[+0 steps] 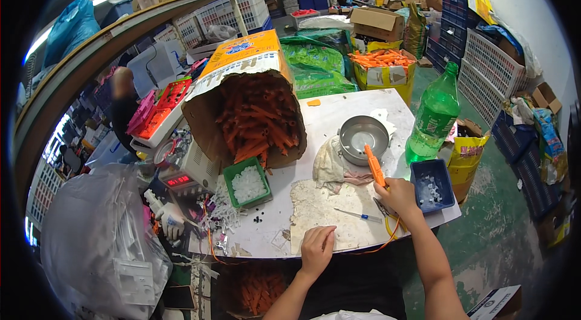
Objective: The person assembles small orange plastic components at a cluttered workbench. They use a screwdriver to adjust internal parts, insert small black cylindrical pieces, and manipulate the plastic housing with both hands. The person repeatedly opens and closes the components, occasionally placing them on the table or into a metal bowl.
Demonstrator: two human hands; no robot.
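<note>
Over the near side of a round metal bowl (363, 139), my right hand (399, 197) grips a long, narrow orange plastic piece (374, 165), tilted with its tip toward the bowl. A little whitish material lies in the bowl, which stands by a crumpled cloth (330, 165). My left hand (318, 250) rests at the table's near edge, its fingers curled together with nothing showing in them. Between the hands, a thin pen-like tool (360, 214) with a blue part lies on a worn board (315, 205). A blue bin (431, 185) with small white pieces sits right of my right hand.
A large carton (242, 72) full of orange pieces lies tipped toward me. Near it are a green bin (247, 182) of white bits and a device with a red display (181, 181). A green bottle (431, 114) stands at the right. A bulging plastic bag (100, 241) fills the left.
</note>
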